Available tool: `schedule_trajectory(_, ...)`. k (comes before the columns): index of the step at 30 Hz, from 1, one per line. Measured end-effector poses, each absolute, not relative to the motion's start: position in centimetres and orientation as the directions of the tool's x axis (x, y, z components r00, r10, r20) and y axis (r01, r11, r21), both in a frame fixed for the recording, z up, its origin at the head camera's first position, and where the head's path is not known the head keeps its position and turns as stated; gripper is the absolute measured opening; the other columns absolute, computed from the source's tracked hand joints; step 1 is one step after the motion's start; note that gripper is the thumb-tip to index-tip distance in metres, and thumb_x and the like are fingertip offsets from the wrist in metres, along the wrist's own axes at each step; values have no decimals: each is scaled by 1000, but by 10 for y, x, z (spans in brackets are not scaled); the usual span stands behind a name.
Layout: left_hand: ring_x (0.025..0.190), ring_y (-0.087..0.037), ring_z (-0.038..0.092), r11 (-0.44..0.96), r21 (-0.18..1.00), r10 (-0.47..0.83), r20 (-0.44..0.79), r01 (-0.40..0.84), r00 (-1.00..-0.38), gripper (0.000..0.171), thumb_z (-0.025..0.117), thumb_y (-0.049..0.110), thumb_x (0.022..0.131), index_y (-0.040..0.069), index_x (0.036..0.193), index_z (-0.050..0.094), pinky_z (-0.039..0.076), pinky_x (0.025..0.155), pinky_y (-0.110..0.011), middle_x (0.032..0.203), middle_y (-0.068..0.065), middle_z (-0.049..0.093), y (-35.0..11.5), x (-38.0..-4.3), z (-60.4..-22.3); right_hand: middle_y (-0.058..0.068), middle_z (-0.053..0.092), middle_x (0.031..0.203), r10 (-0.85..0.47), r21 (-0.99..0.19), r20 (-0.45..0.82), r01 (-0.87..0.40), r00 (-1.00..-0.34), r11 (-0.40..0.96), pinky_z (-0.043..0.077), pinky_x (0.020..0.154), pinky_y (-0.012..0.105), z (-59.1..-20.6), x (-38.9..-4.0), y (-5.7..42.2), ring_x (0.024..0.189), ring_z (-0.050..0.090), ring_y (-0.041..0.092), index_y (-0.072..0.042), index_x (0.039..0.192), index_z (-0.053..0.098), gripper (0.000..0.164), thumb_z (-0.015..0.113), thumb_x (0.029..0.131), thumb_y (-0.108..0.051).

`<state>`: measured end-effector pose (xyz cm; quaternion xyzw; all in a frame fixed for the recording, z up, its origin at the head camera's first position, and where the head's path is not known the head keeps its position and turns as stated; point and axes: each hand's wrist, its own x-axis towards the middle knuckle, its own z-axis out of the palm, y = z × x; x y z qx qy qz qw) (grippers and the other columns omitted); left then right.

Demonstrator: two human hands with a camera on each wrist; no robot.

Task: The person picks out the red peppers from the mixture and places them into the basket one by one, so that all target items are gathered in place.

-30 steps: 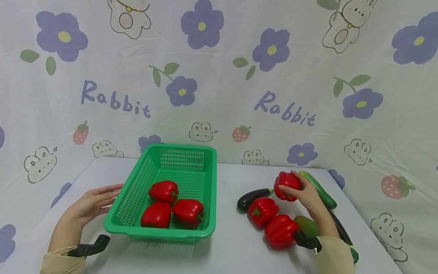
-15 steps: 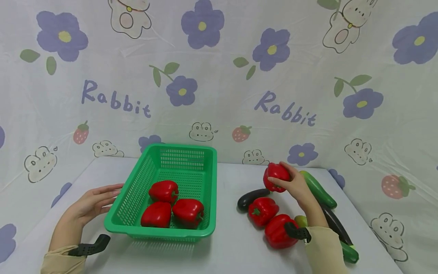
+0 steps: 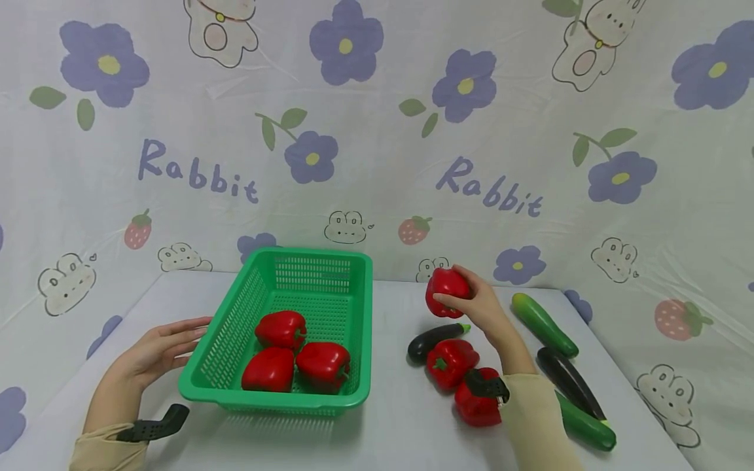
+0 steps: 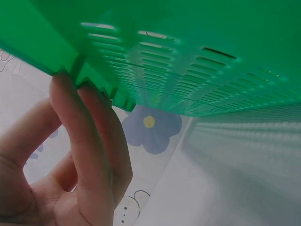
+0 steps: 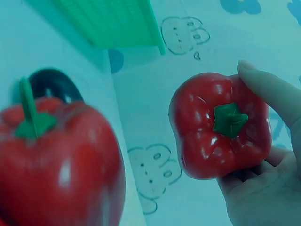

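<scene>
Right hand (image 3: pixel 484 306): pinches a glossy, blocky red bell pepper (image 3: pixel 443 282), thumb on its near side, fingers on its far side. Pepper is held over the far part of the white tabletop (image 3: pixel 400 425), to the right of the green perforated plastic basket (image 3: pixel 366 327); height above the surface not readable. Left hand (image 3: pixel 154 350): fingers loosely bent and a little parted, at the basket's left rim.

Basket: three red bell peppers (image 3: pixel 323 366) grouped toward its near end. Below the held pepper as the head view sees it: a short dark eggplant (image 3: pixel 432 343), then two red bell peppers (image 3: pixel 452 363) toward the near edge. Along the tabletop's right edge: two long green cucumbers (image 3: pixel 544 325) and a long dark eggplant (image 3: pixel 570 383).

Handling (judgement): the two-sided grip looks sound. Keep pressure even, since the skin looks slick; keep the pepper clear of the basket's raised right rim. Light left-hand contact should be enough to steady the basket without tipping it.

View comparison: right wrist shows the green stem (image 5: pixel 230 120) facing its camera; head view does not. Left wrist shows fingertips (image 4: pixel 60 79) against the rim's underside, a contact unclear from the head. Only the head view shows the basket's contents.
</scene>
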<state>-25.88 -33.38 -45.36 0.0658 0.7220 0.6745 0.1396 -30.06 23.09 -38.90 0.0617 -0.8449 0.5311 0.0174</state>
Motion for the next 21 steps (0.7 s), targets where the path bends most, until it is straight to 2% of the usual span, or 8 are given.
schedule_trajectory(13,103,3,63,81,992,280,-114,-95,-953,27,52,19,102,33,121,63,54,86,-28,110,25,66,-334,-262,-456,14,40,148,-138,-892,106,-155,-985,424,51,96,49,-384,-312,193,135,37,36,-21,153,30,83,76,84,-29)
schedule_trajectory(21,102,3,64,64,994,285,-104,-89,-953,28,51,17,102,36,117,65,54,85,-27,110,25,67,-335,-262,-456,12,43,145,-166,-884,139,-197,-976,423,52,95,49,-380,-315,169,132,41,35,-22,151,33,82,77,83,-30)
